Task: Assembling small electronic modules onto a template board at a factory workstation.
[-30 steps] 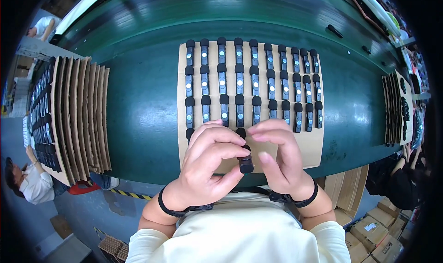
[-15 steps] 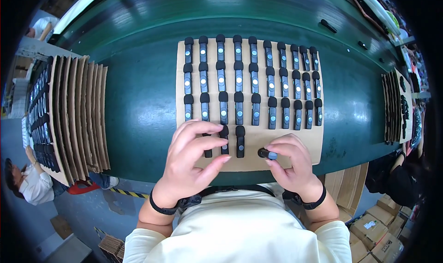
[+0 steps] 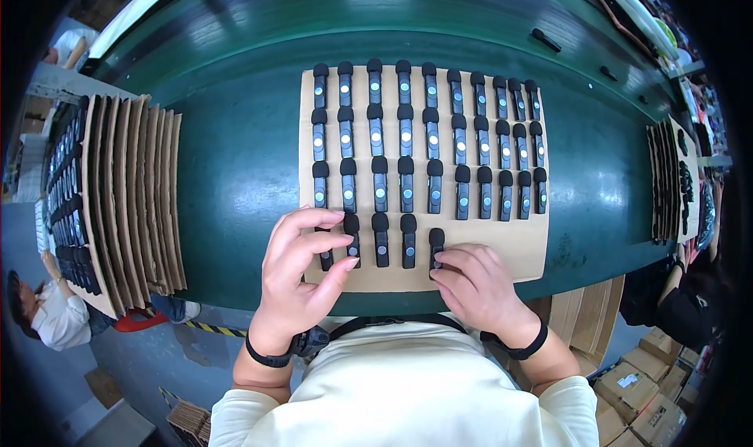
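Observation:
Small black clip-on microphones with foam tops lie in rows on a cardboard sheet [image 3: 502, 251] in front of me. In the nearest row, my right hand [image 3: 478, 286] pinches the lower part of a microphone [image 3: 437, 239] between thumb and fingers; its foam top points away from me. My left hand [image 3: 302, 270] is curved with thumb and fingers apart, its tips beside another microphone [image 3: 352, 231] at the row's left part. That hand partly covers the leftmost microphone [image 3: 326, 260]. Two uncovered microphones, one of them this microphone [image 3: 409, 239], lie between my hands.
Cardboard sheets [image 3: 133, 196] stand stacked on edge at the left, the outermost bearing microphones; a similar stack [image 3: 665, 184] is at the right. A loose microphone [image 3: 546, 40] lies on the green surface [image 3: 235, 196] at the far right. Cardboard boxes [image 3: 631, 384] sit below right. Other people are at both sides.
My right hand has moved left, bringing its microphone from a tilt into line with the nearest row. My left hand has shifted left, uncovering microphones. Loose pieces at far right have shifted slightly left.

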Demonstrator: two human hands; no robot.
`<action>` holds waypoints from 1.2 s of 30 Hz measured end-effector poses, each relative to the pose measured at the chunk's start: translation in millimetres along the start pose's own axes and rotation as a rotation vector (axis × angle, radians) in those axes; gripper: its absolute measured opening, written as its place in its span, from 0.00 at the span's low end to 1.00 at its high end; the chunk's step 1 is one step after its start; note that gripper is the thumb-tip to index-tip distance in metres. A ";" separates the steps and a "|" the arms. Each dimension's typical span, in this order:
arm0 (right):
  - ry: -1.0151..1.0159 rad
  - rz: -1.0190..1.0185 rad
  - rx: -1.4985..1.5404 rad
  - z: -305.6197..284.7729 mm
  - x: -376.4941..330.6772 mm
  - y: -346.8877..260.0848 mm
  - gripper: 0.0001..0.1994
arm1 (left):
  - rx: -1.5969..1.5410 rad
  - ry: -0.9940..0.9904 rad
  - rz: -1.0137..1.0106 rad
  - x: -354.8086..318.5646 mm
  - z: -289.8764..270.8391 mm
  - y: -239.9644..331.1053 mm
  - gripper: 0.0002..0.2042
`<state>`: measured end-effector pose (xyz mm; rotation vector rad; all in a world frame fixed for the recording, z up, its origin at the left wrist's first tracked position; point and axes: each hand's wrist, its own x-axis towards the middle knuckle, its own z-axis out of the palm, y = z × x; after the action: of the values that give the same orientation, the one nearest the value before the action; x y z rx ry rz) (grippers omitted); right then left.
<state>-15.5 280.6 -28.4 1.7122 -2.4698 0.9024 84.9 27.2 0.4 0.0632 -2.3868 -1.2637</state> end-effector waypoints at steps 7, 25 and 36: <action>-0.019 0.043 -0.019 -1.0 10.7 4.2 0.14 | -0.017 -0.016 0.028 3.7 2.2 0.7 0.11; 0.008 0.378 -0.304 -150.8 108.6 245.8 0.13 | -0.015 -0.015 0.036 21.9 1.0 -3.6 0.10; -0.016 0.447 -0.388 -132.4 177.2 322.5 0.14 | -0.004 -0.031 -0.033 24.3 0.9 1.8 0.07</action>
<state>-405.7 265.9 -7.1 1.0764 -2.8492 0.3708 62.9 23.2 10.1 0.0830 -2.4183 -1.2936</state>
